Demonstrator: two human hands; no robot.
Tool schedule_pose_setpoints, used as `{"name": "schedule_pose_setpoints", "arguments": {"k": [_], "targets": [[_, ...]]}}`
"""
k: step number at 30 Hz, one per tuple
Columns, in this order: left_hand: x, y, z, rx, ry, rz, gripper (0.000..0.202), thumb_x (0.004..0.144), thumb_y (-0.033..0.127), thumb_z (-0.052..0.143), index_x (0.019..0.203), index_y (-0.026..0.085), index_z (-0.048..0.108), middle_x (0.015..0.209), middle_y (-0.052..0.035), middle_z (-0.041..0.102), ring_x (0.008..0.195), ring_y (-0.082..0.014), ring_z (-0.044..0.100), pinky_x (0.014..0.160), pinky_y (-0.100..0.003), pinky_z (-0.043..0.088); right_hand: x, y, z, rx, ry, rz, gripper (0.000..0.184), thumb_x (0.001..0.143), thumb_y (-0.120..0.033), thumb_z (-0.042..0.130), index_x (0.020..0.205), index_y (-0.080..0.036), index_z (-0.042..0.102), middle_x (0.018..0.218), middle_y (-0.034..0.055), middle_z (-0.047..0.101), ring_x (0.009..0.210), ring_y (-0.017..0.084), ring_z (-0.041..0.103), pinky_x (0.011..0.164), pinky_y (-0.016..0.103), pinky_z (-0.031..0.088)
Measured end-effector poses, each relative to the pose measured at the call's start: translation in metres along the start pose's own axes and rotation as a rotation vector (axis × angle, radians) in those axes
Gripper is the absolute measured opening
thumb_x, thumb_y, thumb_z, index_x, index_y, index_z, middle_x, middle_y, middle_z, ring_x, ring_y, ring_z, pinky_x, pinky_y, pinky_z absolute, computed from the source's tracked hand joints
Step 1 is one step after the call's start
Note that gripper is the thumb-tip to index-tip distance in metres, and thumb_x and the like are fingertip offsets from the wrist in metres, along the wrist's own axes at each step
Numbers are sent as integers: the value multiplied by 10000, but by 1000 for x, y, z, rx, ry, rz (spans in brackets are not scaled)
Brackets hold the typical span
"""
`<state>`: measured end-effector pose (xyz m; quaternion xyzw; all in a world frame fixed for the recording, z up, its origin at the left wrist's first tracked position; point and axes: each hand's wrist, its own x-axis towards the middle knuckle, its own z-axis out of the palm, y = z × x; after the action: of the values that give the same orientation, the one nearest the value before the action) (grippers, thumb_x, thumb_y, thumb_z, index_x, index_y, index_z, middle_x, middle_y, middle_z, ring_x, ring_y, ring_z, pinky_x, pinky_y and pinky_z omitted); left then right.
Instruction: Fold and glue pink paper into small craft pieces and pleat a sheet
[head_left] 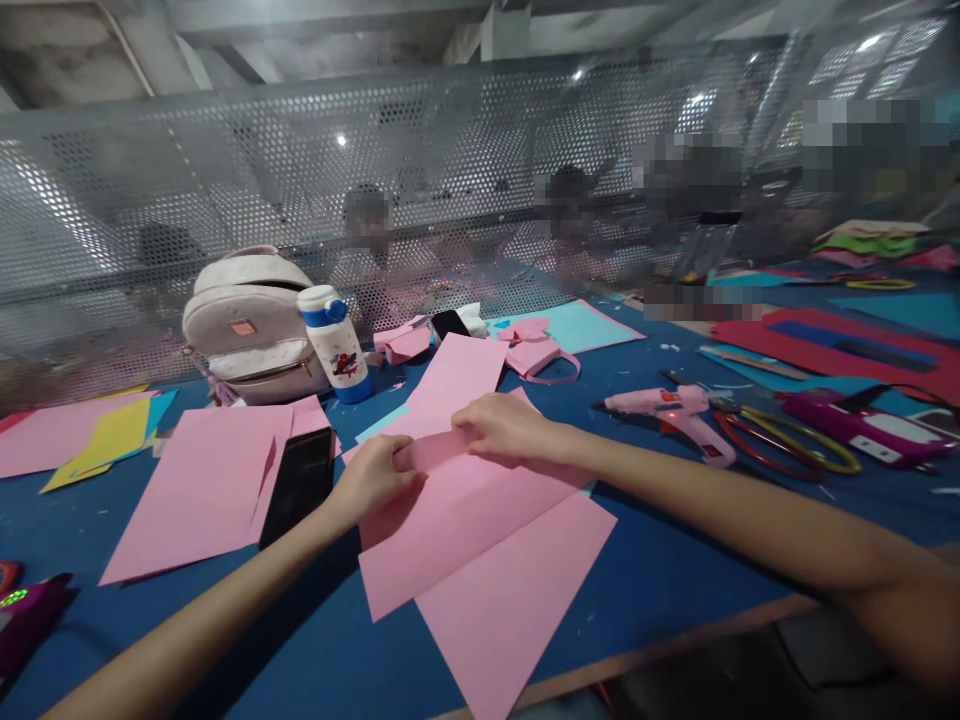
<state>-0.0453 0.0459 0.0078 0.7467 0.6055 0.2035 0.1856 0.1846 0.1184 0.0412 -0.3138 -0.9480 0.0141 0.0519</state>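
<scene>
A small piece of pink paper (433,450) stretches between my two hands, above a pile of larger pink sheets. My left hand (382,476) pinches its left end, thumb against fingers. At the other end, the closed fingers of my right hand (506,430) grip the same piece. Beneath them lies a wide pink sheet (465,520) with a crease across it. Another pink sheet (521,590) slants out below towards the table's front edge. A dark phone (298,485) lies left of my left hand, partly on more pink paper (214,480).
Right of my right arm are a pink glue gun (671,405), scissors (776,440) and a purple device (862,428). A white bottle (335,345) and a pale backpack (251,330) stand at the back, before a perforated metal screen (465,180). People are behind it.
</scene>
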Motion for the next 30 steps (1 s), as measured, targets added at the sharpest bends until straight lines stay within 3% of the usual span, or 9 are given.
{"name": "schedule_pose_setpoints", "arguments": {"k": [4, 8, 13, 17, 20, 23, 30], "targets": [[-4, 1, 1, 30, 2, 4, 126, 785, 275, 628, 741, 176, 693, 714, 0, 662, 705, -185, 600, 591, -256, 369, -1, -3, -4, 1, -13, 14, 137, 733, -208, 636, 859, -221, 687, 827, 28, 730, 805, 215, 651, 567, 277, 275], [-9, 4, 1, 86, 3, 82, 156, 823, 201, 605, 828, 210, 761, 790, -14, 705, 727, -181, 627, 622, -262, 397, -3, -7, -4, -9, -18, -27, 163, 712, -120, 614, 800, -225, 703, 791, 20, 725, 759, 194, 635, 597, 290, 271], [-24, 9, 0, 261, 30, 231, 240, 873, 133, 601, 1004, 248, 766, 942, -53, 727, 879, -225, 624, 787, -357, 383, -13, -15, -4, -31, -42, -118, 220, 755, -47, 596, 820, -212, 725, 801, 41, 733, 813, 204, 631, 690, 310, 313], [-35, 11, 0, 388, 18, 329, 235, 943, 182, 579, 1122, 251, 714, 1040, -75, 712, 929, -242, 602, 827, -405, 375, -27, -20, -6, -74, -43, -166, 254, 825, -25, 560, 906, -192, 733, 876, 66, 755, 900, 223, 638, 738, 321, 348], [-41, 13, -2, 451, -7, 394, 216, 981, 221, 559, 1160, 247, 678, 1087, -82, 697, 975, -253, 591, 870, -421, 382, -35, -20, -7, -31, -29, -163, 234, 869, -95, 585, 998, -209, 742, 938, 68, 763, 960, 235, 649, 800, 328, 390], [-45, 13, -5, 497, -49, 458, 271, 993, 177, 534, 1243, 227, 626, 1191, -90, 671, 1045, -256, 581, 904, -403, 388, -38, -16, -13, 59, -57, -142, 198, 921, -267, 613, 1064, -231, 747, 974, 67, 769, 960, 242, 669, 832, 328, 426], [-46, 8, -12, 566, -82, 485, 375, 960, 109, 558, 1327, 183, 560, 1272, -100, 632, 1044, -264, 576, 872, -375, 402, -34, -14, -30, 270, -163, -110, 402, 964, -531, 529, 1177, -259, 733, 1085, 66, 767, 946, 240, 698, 795, 298, 463]]}}
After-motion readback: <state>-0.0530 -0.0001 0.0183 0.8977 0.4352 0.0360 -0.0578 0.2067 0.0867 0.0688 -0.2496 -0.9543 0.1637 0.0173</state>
